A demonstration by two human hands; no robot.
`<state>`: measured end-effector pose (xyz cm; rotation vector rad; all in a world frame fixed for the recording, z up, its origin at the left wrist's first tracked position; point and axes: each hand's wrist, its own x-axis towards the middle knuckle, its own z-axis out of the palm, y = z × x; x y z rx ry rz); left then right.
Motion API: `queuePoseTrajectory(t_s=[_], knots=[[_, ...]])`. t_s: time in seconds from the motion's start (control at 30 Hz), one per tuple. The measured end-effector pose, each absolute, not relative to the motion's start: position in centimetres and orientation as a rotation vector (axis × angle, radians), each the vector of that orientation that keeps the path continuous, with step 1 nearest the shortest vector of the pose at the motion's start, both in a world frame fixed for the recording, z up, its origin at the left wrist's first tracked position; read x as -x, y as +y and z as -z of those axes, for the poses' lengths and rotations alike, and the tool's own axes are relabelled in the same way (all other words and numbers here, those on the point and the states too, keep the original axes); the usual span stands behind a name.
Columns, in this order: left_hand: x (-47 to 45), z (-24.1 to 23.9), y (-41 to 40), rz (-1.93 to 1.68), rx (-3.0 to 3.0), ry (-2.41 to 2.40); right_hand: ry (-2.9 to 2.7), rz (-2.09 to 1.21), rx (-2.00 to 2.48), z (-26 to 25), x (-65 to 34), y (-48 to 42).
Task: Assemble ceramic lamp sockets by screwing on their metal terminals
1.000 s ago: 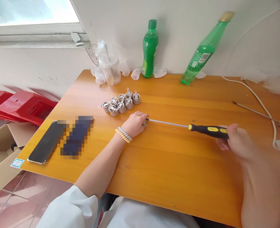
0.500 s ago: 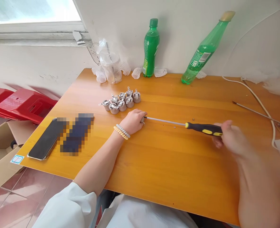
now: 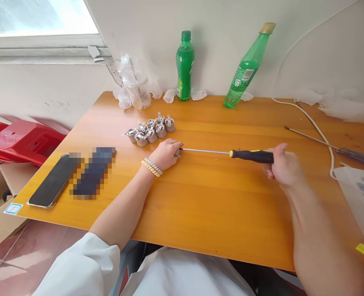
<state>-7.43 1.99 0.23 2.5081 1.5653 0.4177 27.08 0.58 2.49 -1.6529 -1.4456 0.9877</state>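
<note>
My left hand rests on the wooden table, fingers curled round a small grey metal-tabbed part that is mostly hidden. My right hand grips the black and yellow handle of a long screwdriver. Its thin shaft lies nearly level and its tip meets the part in my left hand. A cluster of several like grey parts stands just behind my left hand. Two tiny screws lie on the table near the shaft.
A dark phone and a blurred dark item lie at the left. Two green bottles, a plastic bag and foam nets line the wall. A second screwdriver, a white cable and papers lie at the right.
The view has shifted, so everything sits further left in frame. My right hand and screwdriver handle have moved a little towards my left hand; the tip stays on the held part.
</note>
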Motion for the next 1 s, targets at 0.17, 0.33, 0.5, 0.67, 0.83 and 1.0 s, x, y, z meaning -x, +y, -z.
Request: queuePoseTrajectory(t_s=[0.17, 0.33, 0.5, 0.67, 0.83, 1.0], knots=[[7.79, -0.20, 2.14, -0.457, -2.448, 1.613, -1.339, -1.487, 1.265, -2.34, -27.43, 0.61], [7.84, -0.04, 2.10, -0.452, -2.472, 1.612, -1.357, -1.462, 1.225, -2.55, -27.23, 0.29], [7.43, -0.04, 2.00, -0.424, -2.544, 1.591, -1.432, -1.134, 1.560, -2.62, -27.10, 0.14], [7.92, 0.08, 2.11, -0.435, -2.555, 1.605, -1.448, -1.282, 1.606, -2.59, -26.84, 0.14], [8.17, 0.42, 2.22, -0.462, -2.535, 1.688, -1.296, -1.651, 1.096, -2.69, -26.90, 0.03], [7.58, 0.31, 1.88, -0.443, -2.533, 1.663, -1.363, -1.420, 1.203, -2.11, -27.16, 0.04]])
